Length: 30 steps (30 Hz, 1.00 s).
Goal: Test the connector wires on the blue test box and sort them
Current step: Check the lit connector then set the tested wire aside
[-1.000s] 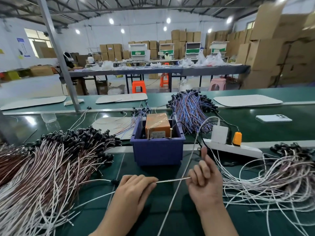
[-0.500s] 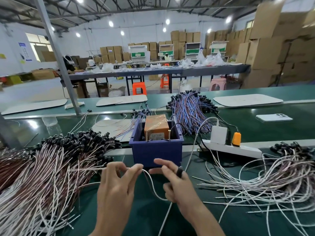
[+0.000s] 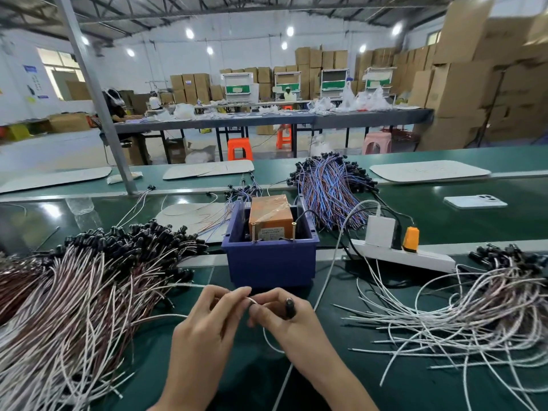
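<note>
A factory hall: stacked cartons (image 3: 462,84), long workbenches (image 3: 267,118)

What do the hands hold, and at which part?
One white connector wire: the left hand pinches its thin end, the right hand holds its black plug end.

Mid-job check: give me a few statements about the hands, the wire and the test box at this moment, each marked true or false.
1. The left hand and the right hand both pinch one thin white wire in front of the blue plastic test box. True.
2. The wire's black connector is in the left hand. False: the right hand holds it.
3. The connector is plugged onto the brass pins of the orange tester inside the box. False: it is held in front of the box, apart from the pins.
4. A white power strip lies to the right of the box. True.
</note>
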### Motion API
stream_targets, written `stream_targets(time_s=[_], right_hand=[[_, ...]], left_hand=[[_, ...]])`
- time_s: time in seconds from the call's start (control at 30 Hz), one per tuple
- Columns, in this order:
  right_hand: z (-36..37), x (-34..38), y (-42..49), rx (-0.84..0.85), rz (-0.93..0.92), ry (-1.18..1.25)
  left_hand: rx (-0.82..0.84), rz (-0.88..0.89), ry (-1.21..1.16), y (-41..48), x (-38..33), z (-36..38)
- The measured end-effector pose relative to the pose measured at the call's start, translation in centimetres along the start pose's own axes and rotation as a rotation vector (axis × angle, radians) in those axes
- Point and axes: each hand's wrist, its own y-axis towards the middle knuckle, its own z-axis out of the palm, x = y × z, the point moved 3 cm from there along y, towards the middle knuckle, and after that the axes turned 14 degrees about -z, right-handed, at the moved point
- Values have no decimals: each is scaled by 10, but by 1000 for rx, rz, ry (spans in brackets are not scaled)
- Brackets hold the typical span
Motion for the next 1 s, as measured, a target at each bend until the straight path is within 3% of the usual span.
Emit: stream_targets(time_s=[0.07, 0.2, 0.3, 0.5, 0.73, 1.0], right_hand=[[-1, -1, 1, -11, -2, 6], [-5, -5, 1, -75, -1, 16], [-7, -5, 1, -93, 6, 45], [-5, -6, 1, -89, 11, 58], [3, -5, 1, 3, 22, 67], [-5, -18, 6, -117, 43, 113]], left_hand=[[42, -128, -132, -1, -1, 1], [94, -676, -743, -1, 4, 10], [236, -955, -985, 1, 13, 18], [467, -874, -928, -4, 7, 23], [307, -700, -911, -2, -2, 16], [308, -686, -916, -1, 2, 17]])
